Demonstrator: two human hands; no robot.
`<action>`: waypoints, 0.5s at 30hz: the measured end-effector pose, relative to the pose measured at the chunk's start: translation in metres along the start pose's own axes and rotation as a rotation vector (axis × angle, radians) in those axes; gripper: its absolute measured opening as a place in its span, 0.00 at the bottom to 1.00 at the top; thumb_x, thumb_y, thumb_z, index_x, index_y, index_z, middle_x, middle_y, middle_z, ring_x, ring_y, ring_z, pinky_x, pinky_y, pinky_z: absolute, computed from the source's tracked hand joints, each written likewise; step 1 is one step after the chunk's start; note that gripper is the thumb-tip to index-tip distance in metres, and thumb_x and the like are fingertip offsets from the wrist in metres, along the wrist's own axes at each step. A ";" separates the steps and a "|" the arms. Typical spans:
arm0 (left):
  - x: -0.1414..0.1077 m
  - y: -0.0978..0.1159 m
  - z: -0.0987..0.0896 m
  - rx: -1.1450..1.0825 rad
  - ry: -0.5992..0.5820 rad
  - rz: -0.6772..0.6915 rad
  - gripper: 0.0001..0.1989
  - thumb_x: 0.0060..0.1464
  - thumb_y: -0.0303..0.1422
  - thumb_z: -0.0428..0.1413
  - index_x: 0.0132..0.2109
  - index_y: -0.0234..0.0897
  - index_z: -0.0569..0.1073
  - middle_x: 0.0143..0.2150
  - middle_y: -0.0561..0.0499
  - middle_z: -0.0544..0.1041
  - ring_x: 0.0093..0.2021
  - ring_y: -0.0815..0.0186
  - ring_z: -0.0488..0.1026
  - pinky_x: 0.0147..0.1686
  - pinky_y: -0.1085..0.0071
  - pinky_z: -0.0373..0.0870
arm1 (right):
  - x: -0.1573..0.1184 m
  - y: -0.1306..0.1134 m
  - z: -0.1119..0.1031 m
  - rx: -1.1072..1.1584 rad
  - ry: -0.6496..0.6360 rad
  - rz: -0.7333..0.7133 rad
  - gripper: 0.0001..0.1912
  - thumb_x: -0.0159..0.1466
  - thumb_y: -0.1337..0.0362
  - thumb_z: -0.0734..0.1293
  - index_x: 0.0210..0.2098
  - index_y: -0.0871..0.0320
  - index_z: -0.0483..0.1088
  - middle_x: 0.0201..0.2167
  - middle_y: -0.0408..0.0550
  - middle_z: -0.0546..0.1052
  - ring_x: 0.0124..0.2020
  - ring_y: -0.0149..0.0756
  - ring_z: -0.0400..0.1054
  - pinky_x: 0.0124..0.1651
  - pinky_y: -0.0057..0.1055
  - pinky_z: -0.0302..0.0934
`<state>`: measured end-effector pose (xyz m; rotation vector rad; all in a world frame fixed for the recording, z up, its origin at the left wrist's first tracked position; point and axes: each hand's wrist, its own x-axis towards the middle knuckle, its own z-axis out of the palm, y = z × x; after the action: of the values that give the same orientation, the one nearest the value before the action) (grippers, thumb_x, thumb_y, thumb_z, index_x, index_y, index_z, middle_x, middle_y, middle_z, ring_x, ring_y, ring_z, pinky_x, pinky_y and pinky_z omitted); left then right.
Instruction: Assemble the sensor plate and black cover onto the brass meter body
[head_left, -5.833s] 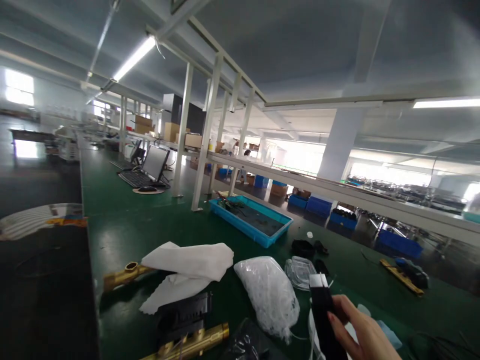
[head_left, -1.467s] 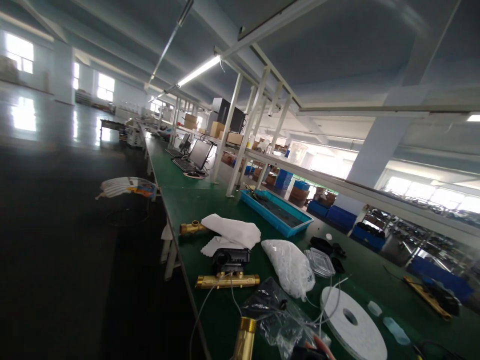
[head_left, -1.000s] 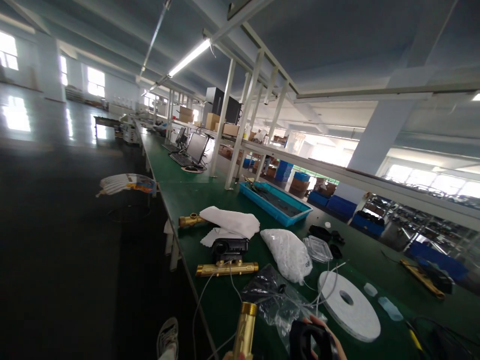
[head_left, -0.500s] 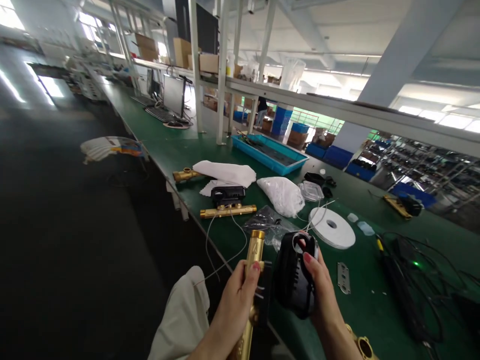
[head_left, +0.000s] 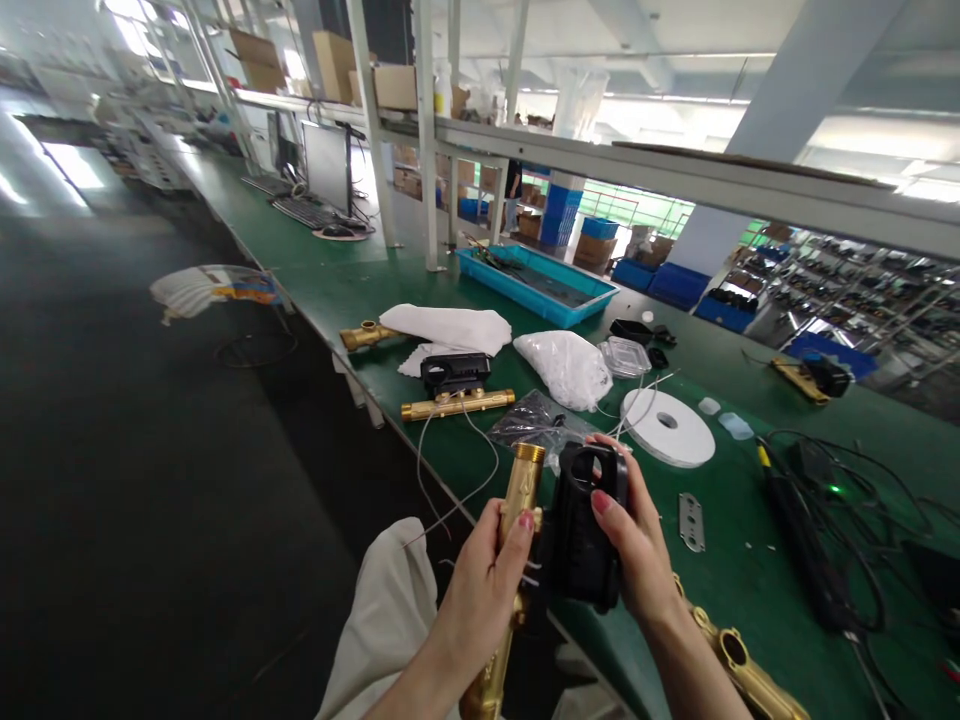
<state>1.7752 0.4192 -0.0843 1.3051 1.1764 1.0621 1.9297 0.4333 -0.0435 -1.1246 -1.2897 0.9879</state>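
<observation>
My left hand (head_left: 487, 575) is wrapped around a brass pipe fitting (head_left: 523, 480) with a threaded top end, held over the bench edge. Short pale wires stick out beside its fingers. A black plastic housing (head_left: 589, 530) with a round opening at its top is gripped in my right hand (head_left: 637, 535), thumb on its face. The housing sits right beside the fitting's dark side part; whether they touch, I cannot tell. Beyond lies a second brass pipe (head_left: 457, 403) with a black housing (head_left: 456, 373) on it and thin wires trailing off the edge.
On the green bench (head_left: 637, 640) are a white tape roll (head_left: 667, 428), a white bag (head_left: 566, 370), a blue tray (head_left: 536, 290), a metal plate (head_left: 691, 522) and a black cabled tool (head_left: 802, 550). More brass fittings (head_left: 742, 665) lie at lower right. A stool (head_left: 214, 287) stands left.
The black housing has turned more upright, its face toward me, and come closer to the brass fitting. The view has shifted slightly, showing more brass fittings at lower right.
</observation>
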 end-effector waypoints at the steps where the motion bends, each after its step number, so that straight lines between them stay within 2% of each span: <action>1: -0.001 0.000 0.000 0.000 -0.011 0.006 0.19 0.61 0.50 0.42 0.38 0.38 0.63 0.30 0.56 0.62 0.30 0.69 0.61 0.32 0.74 0.59 | -0.001 0.001 0.000 0.002 0.001 0.002 0.29 0.58 0.51 0.65 0.56 0.50 0.58 0.54 0.45 0.66 0.53 0.42 0.60 0.55 0.34 0.55; 7: -0.002 -0.004 -0.003 -0.044 -0.036 0.026 0.17 0.61 0.48 0.42 0.40 0.39 0.63 0.33 0.54 0.65 0.34 0.68 0.63 0.36 0.73 0.61 | -0.009 0.005 0.003 0.005 -0.021 0.036 0.30 0.57 0.49 0.66 0.57 0.49 0.57 0.56 0.44 0.65 0.56 0.43 0.58 0.56 0.33 0.54; 12: 0.001 -0.003 -0.008 -0.034 -0.013 0.063 0.17 0.61 0.48 0.42 0.38 0.39 0.62 0.33 0.54 0.66 0.35 0.67 0.65 0.36 0.73 0.61 | -0.024 0.006 0.011 -0.019 -0.032 0.084 0.32 0.58 0.46 0.64 0.57 0.48 0.54 0.50 0.44 0.69 0.51 0.41 0.64 0.51 0.30 0.59; 15: -0.001 -0.001 -0.010 -0.040 -0.016 0.051 0.17 0.61 0.49 0.42 0.40 0.40 0.62 0.34 0.53 0.68 0.35 0.66 0.66 0.36 0.73 0.62 | -0.030 0.005 0.012 -0.071 -0.039 0.057 0.33 0.57 0.43 0.64 0.57 0.48 0.53 0.52 0.45 0.68 0.55 0.42 0.61 0.54 0.31 0.58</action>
<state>1.7656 0.4197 -0.0847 1.3165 1.1097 1.1043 1.9166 0.4063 -0.0555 -1.2076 -1.3391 1.0170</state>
